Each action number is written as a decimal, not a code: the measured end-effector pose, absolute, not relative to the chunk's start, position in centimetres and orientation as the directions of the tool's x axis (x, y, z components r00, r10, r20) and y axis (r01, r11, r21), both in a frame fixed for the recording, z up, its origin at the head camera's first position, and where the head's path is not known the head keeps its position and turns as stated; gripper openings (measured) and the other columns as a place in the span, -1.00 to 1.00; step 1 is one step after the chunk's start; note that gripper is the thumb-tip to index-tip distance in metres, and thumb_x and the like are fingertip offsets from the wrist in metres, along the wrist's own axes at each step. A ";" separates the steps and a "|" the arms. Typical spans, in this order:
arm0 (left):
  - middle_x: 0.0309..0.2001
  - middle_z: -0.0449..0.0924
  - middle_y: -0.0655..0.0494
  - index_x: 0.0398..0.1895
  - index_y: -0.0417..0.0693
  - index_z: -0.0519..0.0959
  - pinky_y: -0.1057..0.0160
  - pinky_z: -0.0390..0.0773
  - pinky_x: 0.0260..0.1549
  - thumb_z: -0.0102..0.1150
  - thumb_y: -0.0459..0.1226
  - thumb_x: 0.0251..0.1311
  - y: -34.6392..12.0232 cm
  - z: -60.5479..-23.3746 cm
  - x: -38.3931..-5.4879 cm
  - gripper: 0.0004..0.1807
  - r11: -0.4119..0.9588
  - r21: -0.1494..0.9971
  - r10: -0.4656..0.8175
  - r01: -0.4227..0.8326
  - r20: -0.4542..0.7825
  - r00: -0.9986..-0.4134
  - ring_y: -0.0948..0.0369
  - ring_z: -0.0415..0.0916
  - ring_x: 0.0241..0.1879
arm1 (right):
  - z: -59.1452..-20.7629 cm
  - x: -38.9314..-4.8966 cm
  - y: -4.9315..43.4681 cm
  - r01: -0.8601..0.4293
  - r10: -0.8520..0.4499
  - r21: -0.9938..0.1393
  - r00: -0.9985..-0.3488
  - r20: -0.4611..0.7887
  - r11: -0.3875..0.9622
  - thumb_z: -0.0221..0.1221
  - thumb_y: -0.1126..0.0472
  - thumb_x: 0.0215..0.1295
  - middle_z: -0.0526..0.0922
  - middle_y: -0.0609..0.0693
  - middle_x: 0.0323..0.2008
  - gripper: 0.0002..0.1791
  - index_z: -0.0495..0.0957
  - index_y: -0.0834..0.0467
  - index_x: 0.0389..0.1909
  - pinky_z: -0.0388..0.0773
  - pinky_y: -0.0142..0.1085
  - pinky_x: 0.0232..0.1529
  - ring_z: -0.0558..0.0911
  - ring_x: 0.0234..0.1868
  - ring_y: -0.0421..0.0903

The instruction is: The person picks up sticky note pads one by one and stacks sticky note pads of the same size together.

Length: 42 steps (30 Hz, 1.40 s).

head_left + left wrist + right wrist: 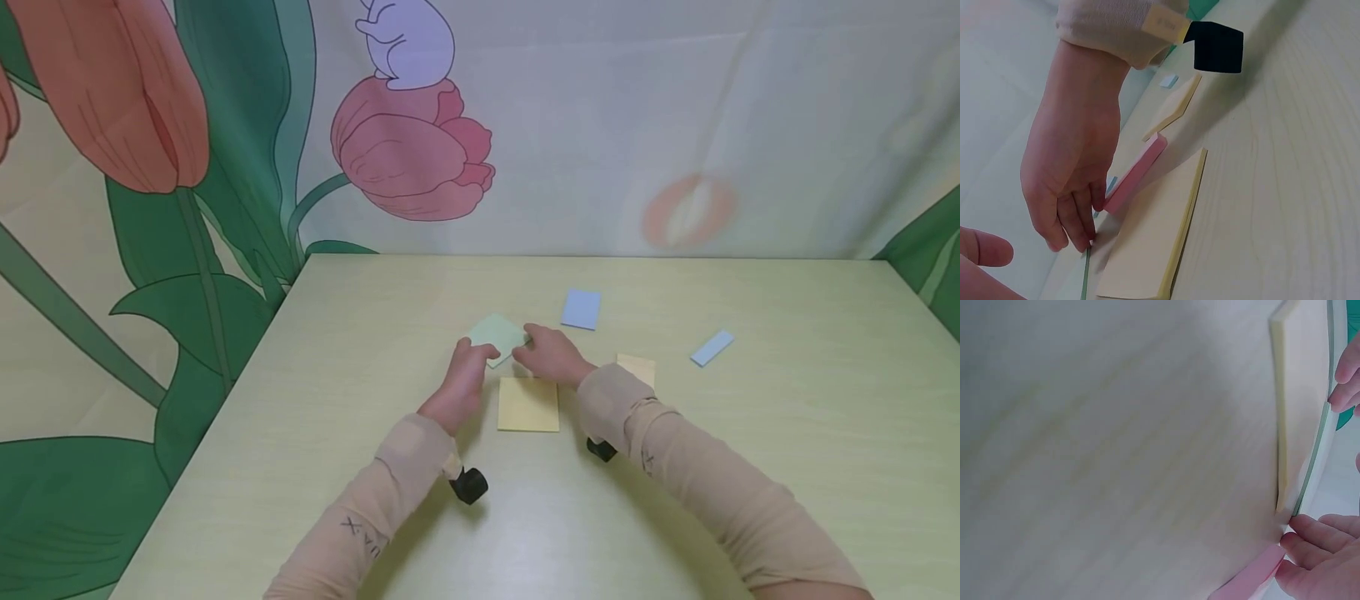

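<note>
Well, the green pad (495,336) sits between my two hands, turned cornerwise to me, just beyond the big yellow pad (528,404); whether it rests fully flat, I can't tell. My left hand (468,379) is at its left side, thumb and forefinger parted, the thumb reaching along the near edge. My right hand (553,357) has its fingertips at the right corner, fingers slightly bent. I touch the pad from both sides, but I can't tell if either hand really pinches it or only steadies it.

Beneath my right hand is a pink pad (1138,172), clear in the left wrist view, beside the big yellow pad. A second yellow pad (636,371) shows partly behind my right sleeve (712,492). Past my right hand lies a blue pad (581,309), and well apart on the right, a narrow pale blue strip (712,347) lies slantwise.

All this is on a pale wood-grained table (862,433). A small black camera (470,486) juts from my left wrist. Behind the far edge hangs a backdrop (570,125) printed with large tulips, green leaves and a pale animal.
</note>
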<state>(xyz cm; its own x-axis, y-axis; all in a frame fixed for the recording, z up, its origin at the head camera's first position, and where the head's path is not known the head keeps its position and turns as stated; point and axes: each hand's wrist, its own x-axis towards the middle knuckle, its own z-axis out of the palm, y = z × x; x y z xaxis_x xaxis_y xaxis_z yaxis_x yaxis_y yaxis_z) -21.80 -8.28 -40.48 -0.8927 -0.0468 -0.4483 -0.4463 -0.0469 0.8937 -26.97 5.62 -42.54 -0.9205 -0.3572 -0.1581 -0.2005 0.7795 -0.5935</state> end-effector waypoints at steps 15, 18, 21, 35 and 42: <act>0.39 -0.24 -0.02 0.36 -0.10 -0.16 -0.07 -0.17 0.27 -0.11 -0.30 0.04 -9.0 -40.7 -22.6 -0.22 0.034 0.911 -0.034 -0.412 -0.411 -0.911 -0.02 -0.26 0.36 | -41.6 -26.4 5.7 -0.166 -0.304 -0.638 -0.946 -0.111 0.751 -0.10 0.17 0.18 0.48 0.26 0.03 -0.46 0.27 0.35 0.15 0.40 -0.11 0.05 0.47 0.06 0.09; 0.38 -0.17 -0.01 0.35 -0.08 -0.09 -0.09 -0.11 0.26 -0.10 -0.28 0.04 -9.1 -40.7 -22.9 -0.25 0.076 0.913 -0.047 -0.400 -0.397 -0.917 -0.01 -0.20 0.35 | -41.6 -26.5 5.6 -0.116 -0.288 -0.711 -0.949 -0.126 0.694 -0.10 0.17 0.18 0.42 0.26 0.09 -0.46 0.26 0.35 0.16 0.36 -0.11 0.10 0.42 0.12 0.10; 0.38 -0.14 -0.01 0.33 -0.08 -0.03 -0.09 -0.09 0.25 -0.09 -0.29 0.05 -9.1 -40.8 -23.2 -0.29 0.085 0.918 -0.047 -0.388 -0.386 -0.921 -0.03 -0.16 0.34 | -41.5 -26.6 5.4 -0.025 -0.268 -0.803 -0.948 -0.169 0.595 -0.11 0.17 0.20 0.34 0.24 0.17 -0.45 0.22 0.34 0.19 0.30 -0.10 0.15 0.34 0.18 0.10; 0.37 -0.12 -0.01 0.30 -0.15 0.01 -0.07 -0.08 0.26 -0.13 -0.33 0.06 -9.3 -41.2 -24.1 -0.33 0.063 0.930 -0.033 -0.362 -0.361 -0.932 -0.04 -0.14 0.33 | -41.4 -26.7 5.3 0.232 -0.169 -0.902 -0.936 -0.309 0.365 -0.09 0.24 0.18 0.42 0.18 -0.01 -0.48 0.24 0.32 0.18 0.43 -0.26 -0.06 0.42 -0.12 -0.04; 0.37 -0.11 0.00 0.30 -0.15 0.02 -0.09 -0.09 0.25 -0.14 -0.32 0.08 -9.2 -41.3 -24.1 -0.35 0.077 0.930 -0.035 -0.359 -0.357 -0.933 -0.03 -0.16 0.34 | -41.3 -26.5 5.3 0.272 -0.133 -0.908 -0.936 -0.327 0.318 -0.09 0.27 0.17 0.46 0.13 -0.23 -0.52 0.29 0.33 0.14 0.41 -0.38 -0.27 0.39 -0.32 -0.13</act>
<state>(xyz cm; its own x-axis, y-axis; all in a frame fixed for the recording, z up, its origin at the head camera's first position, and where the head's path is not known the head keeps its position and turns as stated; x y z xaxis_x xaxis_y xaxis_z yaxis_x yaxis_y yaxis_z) -24.09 -9.18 -41.32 -0.9334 -0.0347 -0.3573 -0.3589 0.0775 0.9301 -26.51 5.27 -41.30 -0.9356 -0.1331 -0.3269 0.2721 0.3180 -0.9082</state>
